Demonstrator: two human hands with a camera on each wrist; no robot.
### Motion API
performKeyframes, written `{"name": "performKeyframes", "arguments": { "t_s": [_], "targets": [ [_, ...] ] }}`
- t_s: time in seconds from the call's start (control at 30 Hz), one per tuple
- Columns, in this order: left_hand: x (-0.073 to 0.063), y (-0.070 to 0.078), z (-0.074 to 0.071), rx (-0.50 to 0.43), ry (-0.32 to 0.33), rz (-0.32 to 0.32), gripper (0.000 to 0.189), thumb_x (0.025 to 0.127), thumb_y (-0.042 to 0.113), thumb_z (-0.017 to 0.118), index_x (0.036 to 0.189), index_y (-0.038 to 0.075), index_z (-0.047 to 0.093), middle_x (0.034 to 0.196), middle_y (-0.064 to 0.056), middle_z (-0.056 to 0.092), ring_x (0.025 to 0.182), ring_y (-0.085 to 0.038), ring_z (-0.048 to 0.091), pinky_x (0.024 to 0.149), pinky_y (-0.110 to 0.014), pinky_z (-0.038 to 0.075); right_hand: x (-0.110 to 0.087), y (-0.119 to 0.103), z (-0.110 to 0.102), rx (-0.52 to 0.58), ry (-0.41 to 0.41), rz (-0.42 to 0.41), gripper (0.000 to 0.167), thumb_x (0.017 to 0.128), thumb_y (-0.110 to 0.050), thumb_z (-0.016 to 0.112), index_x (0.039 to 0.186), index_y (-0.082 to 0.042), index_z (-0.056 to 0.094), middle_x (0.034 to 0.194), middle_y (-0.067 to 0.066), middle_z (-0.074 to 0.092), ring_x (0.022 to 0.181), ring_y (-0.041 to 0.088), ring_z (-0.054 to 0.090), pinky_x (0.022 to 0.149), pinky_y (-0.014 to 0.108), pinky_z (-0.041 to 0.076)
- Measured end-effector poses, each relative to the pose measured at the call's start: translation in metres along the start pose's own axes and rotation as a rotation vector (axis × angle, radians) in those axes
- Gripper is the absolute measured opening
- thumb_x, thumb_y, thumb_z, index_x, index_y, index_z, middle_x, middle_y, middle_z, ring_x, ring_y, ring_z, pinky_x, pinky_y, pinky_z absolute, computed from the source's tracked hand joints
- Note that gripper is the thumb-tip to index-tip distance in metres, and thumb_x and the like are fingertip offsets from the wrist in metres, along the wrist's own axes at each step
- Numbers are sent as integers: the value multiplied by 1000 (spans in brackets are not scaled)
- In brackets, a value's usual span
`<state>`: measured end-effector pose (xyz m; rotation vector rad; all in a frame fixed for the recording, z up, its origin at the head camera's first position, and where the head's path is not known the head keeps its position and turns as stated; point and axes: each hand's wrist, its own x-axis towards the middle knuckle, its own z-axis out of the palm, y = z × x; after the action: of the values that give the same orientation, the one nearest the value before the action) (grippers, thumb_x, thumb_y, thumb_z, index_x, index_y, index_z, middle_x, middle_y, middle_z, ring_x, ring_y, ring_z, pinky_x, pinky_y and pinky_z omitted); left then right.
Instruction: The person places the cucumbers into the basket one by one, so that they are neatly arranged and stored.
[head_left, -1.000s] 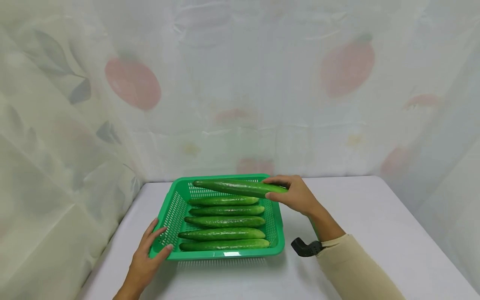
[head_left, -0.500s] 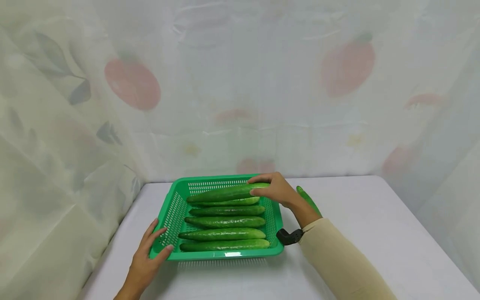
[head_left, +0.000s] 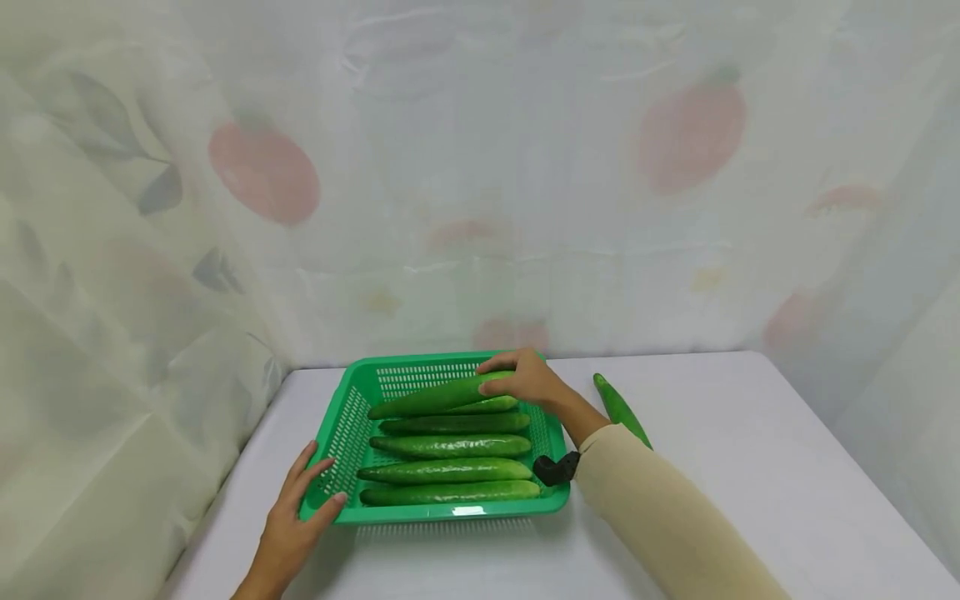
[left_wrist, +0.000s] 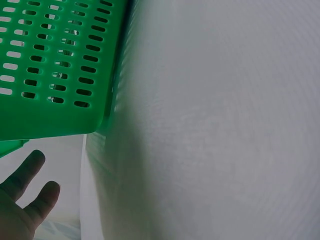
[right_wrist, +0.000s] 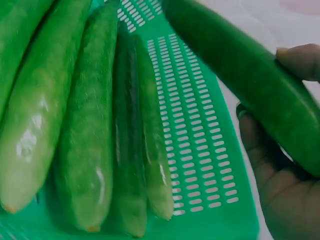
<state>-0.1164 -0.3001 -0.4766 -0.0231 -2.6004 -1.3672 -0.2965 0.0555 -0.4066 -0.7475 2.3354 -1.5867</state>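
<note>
My right hand (head_left: 528, 382) grips a cucumber (head_left: 431, 397) near its right end, thumb on one side and fingers on the other. The cucumber is tilted, its left end lower, above the back of a green perforated basket (head_left: 442, 513). Several other cucumbers (head_left: 450, 447) lie side by side in the basket, the rearmost partly covered by the held one. At the basket's front left corner, my left hand (head_left: 288, 521) rests with fingers spread and straight. In the left wrist view two of its fingers (left_wrist: 42, 202) extend beside the basket's slotted wall (left_wrist: 55, 75).
Another cucumber (head_left: 618, 407) lies on the white table (head_left: 735, 467) right of the basket, partly hidden behind the right forearm. A black wrist band (head_left: 557, 469) sits at the right cuff. A printed curtain (head_left: 480, 208) stands behind the table.
My right hand has moved left and the held cucumber has come lower over the basket, its left end dipping. The cucumber on the table has come into view. My left hand has stayed in place.
</note>
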Motion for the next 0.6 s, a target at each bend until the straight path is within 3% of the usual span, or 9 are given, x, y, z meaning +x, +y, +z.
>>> {"name": "performKeyframes", "arguments": {
  "t_s": [0.4, 0.6],
  "targets": [
    [0, 1, 1, -2, 17, 32, 51, 92, 20, 68, 139, 11, 49, 158, 0, 16, 141, -30, 13, 96, -65, 24, 2, 13, 15, -42, -44, 20, 31, 84, -20, 76, 113, -9, 71, 119, 3, 63, 111, 23, 56, 80, 37, 49],
    [1, 1, 2, -3, 20, 29, 52, 92, 20, 69, 139, 11, 49, 158, 1, 16, 141, -30, 13, 97, -65, 23, 3, 16, 18, -32, -54, 42, 30, 85, -20, 76, 114, -12, 70, 119, 1, 62, 110, 21, 56, 81, 37, 49]
  ]
}}
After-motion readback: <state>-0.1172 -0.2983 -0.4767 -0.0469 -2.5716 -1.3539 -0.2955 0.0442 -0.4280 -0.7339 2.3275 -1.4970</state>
